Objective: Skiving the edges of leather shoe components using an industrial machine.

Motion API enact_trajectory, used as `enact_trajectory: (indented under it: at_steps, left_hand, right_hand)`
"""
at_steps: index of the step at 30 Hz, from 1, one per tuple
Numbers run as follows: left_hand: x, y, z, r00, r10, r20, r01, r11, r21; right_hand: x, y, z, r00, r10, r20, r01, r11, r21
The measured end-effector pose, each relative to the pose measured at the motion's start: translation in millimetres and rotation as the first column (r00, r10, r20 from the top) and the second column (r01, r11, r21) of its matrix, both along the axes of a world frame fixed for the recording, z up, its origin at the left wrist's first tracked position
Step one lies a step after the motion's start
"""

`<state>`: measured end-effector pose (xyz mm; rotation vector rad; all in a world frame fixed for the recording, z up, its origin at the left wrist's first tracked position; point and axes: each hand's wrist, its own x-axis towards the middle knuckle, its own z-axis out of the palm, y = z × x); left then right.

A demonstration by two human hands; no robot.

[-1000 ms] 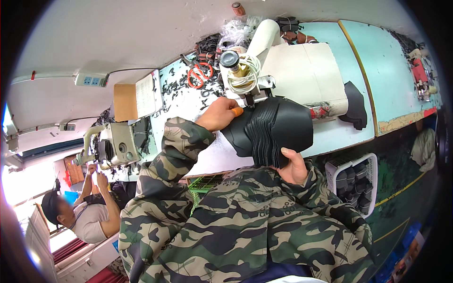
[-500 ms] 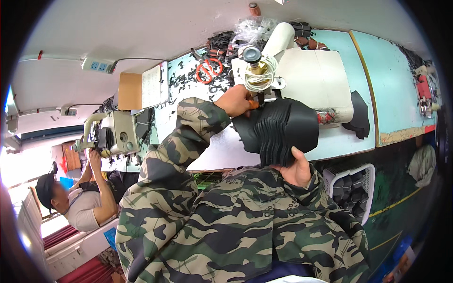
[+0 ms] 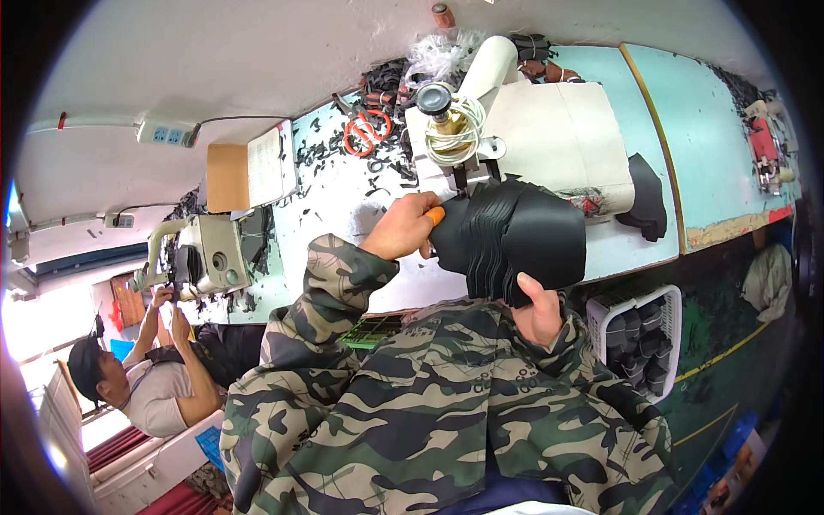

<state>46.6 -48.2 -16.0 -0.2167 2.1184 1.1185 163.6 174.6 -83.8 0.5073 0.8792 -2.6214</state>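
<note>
My left hand point(image 3: 402, 227), with an orange cover on one finger, pinches the left edge of a black leather-like piece point(image 3: 455, 239). That piece lies just in front of the metal foot point(image 3: 461, 180) of a cream bench machine point(image 3: 549, 129). To its right spreads a fanned stack of similar black pieces point(image 3: 542, 236), overlapping in steps. My right hand point(image 3: 539, 311) holds the stack's near edge, thumb on top and fingers hidden beneath. A black knob point(image 3: 434, 99) and a coil of pale cord point(image 3: 455, 133) sit on top of the machine.
Orange-handled scissors point(image 3: 367, 132) lie among black scraps point(image 3: 322, 146) on the pale table. A white basket point(image 3: 675, 343) with dark pieces stands on the floor at right. One loose black piece point(image 3: 644, 197) rests right of the machine. Another person point(image 3: 163, 386) works at a similar machine, far left.
My left hand has moved from beside the machine's foot toward me, to the left edge of the black piece. My right hand still holds the stack. The view has shifted slightly.
</note>
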Motion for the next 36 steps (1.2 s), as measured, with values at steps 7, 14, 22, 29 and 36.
enact_trajectory:
  at_steps: [7,14,22,29,36]
  left_hand:
    - [-11,-5,5,1.0,-0.021,0.006,0.021,0.998,-0.052]
    - [-19,-9,-1,0.999,-0.025,0.026,0.027,0.998,-0.065]
    - [-40,4,-5,0.994,-0.108,-0.01,0.107,0.991,-0.077]
    - [-40,17,1,0.99,-0.1,0.103,0.112,0.988,-0.11]
    - [5,88,8,0.834,-0.367,-0.411,0.384,0.922,-0.043]
  right_hand:
    - [-1,-4,5,0.995,0.083,0.052,-0.078,0.993,-0.087]
    - [-1,-2,0,0.994,0.104,0.045,-0.098,0.988,-0.116]
    - [-4,-2,6,0.988,0.147,0.044,-0.137,0.973,-0.186]
    - [-35,34,20,0.961,0.176,-0.212,-0.011,0.794,0.608]
    - [-145,109,63,0.761,0.558,-0.33,0.444,-0.077,0.893]
